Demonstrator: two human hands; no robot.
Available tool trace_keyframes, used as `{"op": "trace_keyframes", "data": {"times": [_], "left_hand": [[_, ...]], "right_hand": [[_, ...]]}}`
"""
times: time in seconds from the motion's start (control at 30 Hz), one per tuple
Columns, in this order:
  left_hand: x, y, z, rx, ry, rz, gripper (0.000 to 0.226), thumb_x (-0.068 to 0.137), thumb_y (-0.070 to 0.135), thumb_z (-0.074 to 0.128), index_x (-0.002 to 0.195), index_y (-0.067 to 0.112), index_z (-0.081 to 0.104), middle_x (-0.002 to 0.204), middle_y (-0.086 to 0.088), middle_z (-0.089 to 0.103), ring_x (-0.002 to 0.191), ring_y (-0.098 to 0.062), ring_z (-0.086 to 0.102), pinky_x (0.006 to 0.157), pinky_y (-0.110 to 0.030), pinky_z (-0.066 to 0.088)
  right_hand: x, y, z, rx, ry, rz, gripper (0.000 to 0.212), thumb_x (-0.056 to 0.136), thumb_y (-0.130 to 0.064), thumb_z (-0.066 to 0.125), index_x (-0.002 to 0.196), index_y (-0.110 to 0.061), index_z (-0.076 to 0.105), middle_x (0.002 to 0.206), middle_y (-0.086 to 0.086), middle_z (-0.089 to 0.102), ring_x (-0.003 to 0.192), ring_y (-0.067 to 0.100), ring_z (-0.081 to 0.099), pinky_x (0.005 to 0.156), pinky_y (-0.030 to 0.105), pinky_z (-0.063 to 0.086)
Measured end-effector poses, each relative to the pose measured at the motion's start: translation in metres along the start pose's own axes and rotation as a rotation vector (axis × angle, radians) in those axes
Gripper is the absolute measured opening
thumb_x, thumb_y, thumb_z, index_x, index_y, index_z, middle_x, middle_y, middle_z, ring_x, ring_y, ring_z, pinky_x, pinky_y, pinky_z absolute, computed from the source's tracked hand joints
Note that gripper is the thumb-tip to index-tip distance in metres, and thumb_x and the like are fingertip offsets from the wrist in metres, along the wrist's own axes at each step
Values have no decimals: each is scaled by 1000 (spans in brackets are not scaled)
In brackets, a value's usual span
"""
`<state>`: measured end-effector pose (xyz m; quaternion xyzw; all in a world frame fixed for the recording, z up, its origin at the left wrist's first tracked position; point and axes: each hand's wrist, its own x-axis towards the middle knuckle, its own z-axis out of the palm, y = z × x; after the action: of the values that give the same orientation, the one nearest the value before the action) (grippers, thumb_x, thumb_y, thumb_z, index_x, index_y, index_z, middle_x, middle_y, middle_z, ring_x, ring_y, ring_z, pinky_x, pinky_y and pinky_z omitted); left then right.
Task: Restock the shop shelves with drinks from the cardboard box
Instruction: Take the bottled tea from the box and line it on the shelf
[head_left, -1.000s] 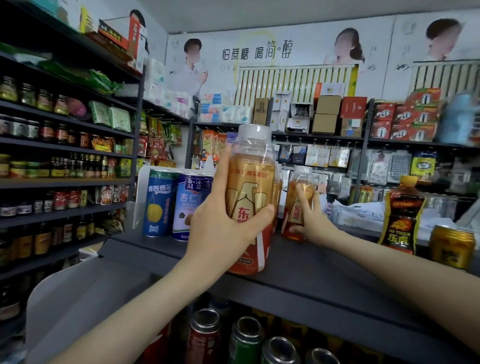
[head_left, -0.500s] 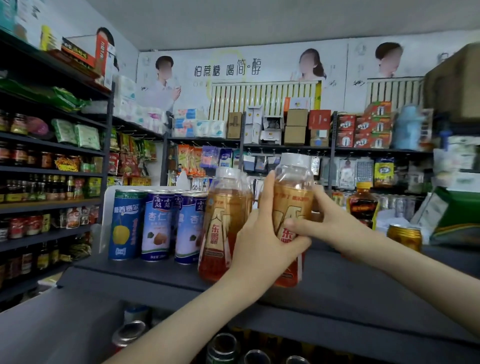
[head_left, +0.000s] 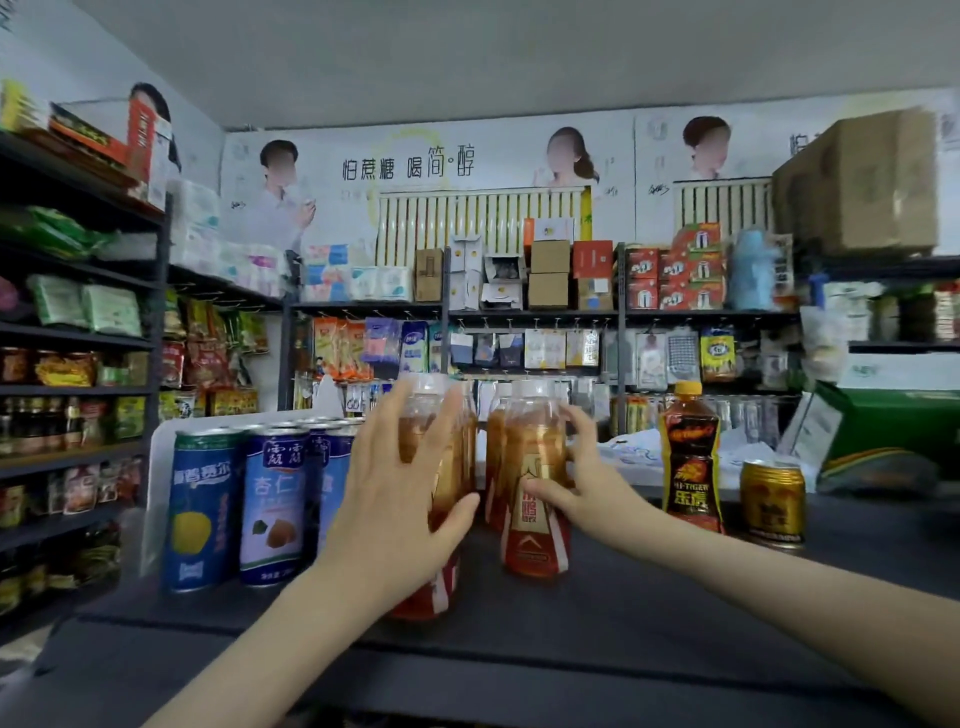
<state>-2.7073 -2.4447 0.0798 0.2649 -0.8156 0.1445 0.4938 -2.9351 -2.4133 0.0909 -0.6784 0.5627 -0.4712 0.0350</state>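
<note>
Orange bottle (head_left: 440, 592) by the shelf's (head_left: 623, 618) front edge could tip if the spread left hand (head_left: 400, 509) shoves it. The right hand (head_left: 587, 493) grips a second bottle (head_left: 535, 540) that may bump it.

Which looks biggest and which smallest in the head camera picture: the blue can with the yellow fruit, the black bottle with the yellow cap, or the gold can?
1. Blue can and black bottle: they look about alike, and the can stands nearer the camera, so I won't rank them.
2. Gold can: clearly the smallest.
</note>
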Motion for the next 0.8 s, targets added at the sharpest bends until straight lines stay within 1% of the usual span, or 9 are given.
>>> {"op": "trace_keyframes", "data": {"times": [0.07, 0.13, 0.17, 0.3, 0.47, 0.57, 0.63, 0.7, 0.8], "left_hand": [[-4, -3, 5, 44, -53, -2, 103, 87, 48, 57, 136, 49, -34, 148, 4, -41, 140, -19, -32, 115, -44, -5], [-7, -4, 7, 64, -67, -18, 105, 87, 48, 57, 132, 50, -38, 143, 5, -49, 137, -21, -37, 113, -42, -10], [-9, -4, 7, 51, -80, -31, 105, 87, 48, 57, 132, 52, -38, 141, 6, -51, 137, -22, -38, 114, -42, -9], [-12, -10, 3, -85, -133, -35, 96, 88, 50, 56, 130, 62, -30, 136, 16, -54, 142, -19, -29, 118, -47, 10], [-13, -16, 4, -158, -152, -2, 87, 89, 50, 54, 131, 67, -21, 136, 23, -51, 143, -15, -24, 115, -46, 16], [-12, -20, 5, -161, -157, 6, 87, 88, 51, 56, 134, 66, -16, 137, 23, -50, 143, -15, -23, 115, -45, 16], [-13, -22, 6, -185, -144, 6, 87, 87, 50, 58, 132, 69, -15, 137, 25, -49, 142, -11, -26, 115, -40, 13], [-14, -21, 7, -204, -123, 2, 88, 87, 48, 58, 127, 73, -17, 137, 26, -49, 140, -7, -28, 113, -36, 10], [-15, -19, 11, -185, -119, 12, 89, 88, 48, 57, 123, 74, -21, 137, 24, -50, 137, -6, -29, 112, -32, 8]], "right_hand": [[1, 6, 11, -88, -80, -55, 115, 82, -20, 75, 135, -59, -20, 151, 2, 30, 133, 14, 42, 111, 39, 37], [2, 12, 22, -160, -125, -83, 128, 77, -18, 78, 125, -66, -31, 160, -5, -1, 143, 14, 24, 113, 36, 33], [3, 15, 25, -173, -123, -85, 129, 77, -17, 78, 124, -65, -33, 160, -6, -7, 145, 15, 19, 113, 35, 32], [12, 21, 28, -198, -135, -61, 121, 86, -12, 69, 131, -47, -37, 158, -9, -13, 140, 9, 13, 104, 19, 31], [17, 24, 25, -229, -207, 15, 115, 91, -14, 62, 128, -48, -41, 158, -8, -12, 145, 16, 10, 108, 24, 26], [22, 24, 28, -246, -224, 57, 113, 92, -11, 60, 134, -38, -41, 158, -7, -12, 136, 4, 11, 105, 19, 21], [23, 25, 31, -256, -229, 73, 111, 94, -11, 58, 135, -36, -41, 158, -8, -10, 129, 0, 13, 101, 16, 21], [23, 26, 33, -270, -220, 87, 110, 94, -12, 58, 134, -38, -41, 158, -7, -4, 130, 1, 20, 99, 15, 24], [21, 20, 35, -308, -191, 101, 111, 94, -12, 58, 135, -37, -42, 157, -5, 0, 136, 17, 32, 100, 18, 28]]}}
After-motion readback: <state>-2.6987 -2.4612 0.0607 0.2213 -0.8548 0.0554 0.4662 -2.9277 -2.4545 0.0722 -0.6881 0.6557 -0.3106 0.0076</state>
